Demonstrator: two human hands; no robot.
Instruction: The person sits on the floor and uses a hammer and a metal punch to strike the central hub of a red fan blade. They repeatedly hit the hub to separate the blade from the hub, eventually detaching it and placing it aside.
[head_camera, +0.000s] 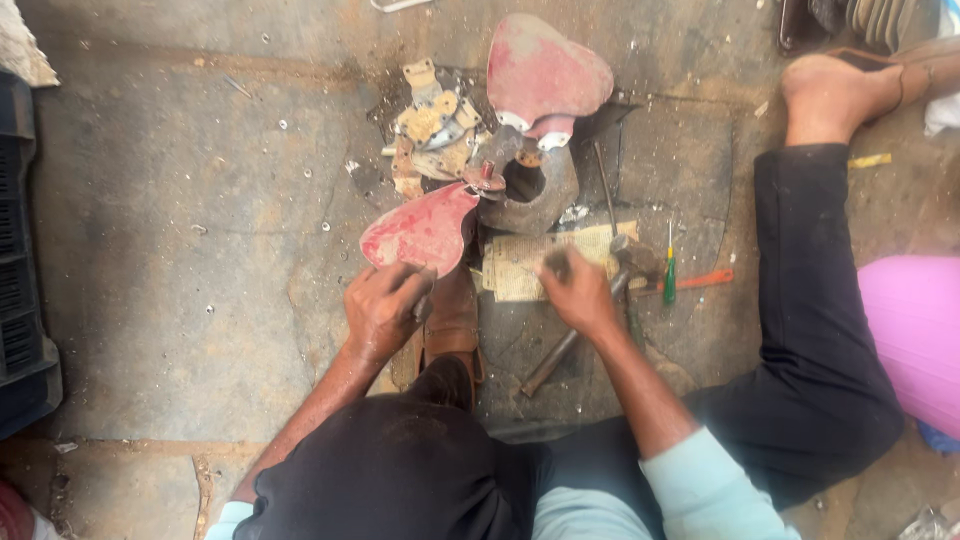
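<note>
My left hand (383, 305) grips the near edge of a red, heart-shaped metal plate (420, 230) that rests against a grey metal ring block (535, 185) on the floor. My right hand (580, 290) is closed with its fingertips on a worn sheet of paper (520, 265) just in front of the block; whether it pinches something small I cannot tell. A hammer (625, 262) lies right beside this hand, its handle (550, 360) running back towards me. A second red plate (545, 70) lies beyond the block.
A heap of small brass-coloured metal pieces (432, 130) sits left of the block. A green-handled screwdriver (669, 270) and an orange tool (705, 280) lie to the right. My bent leg and bare foot (835, 95) stretch along the right. A dark crate (20, 260) stands at the left edge.
</note>
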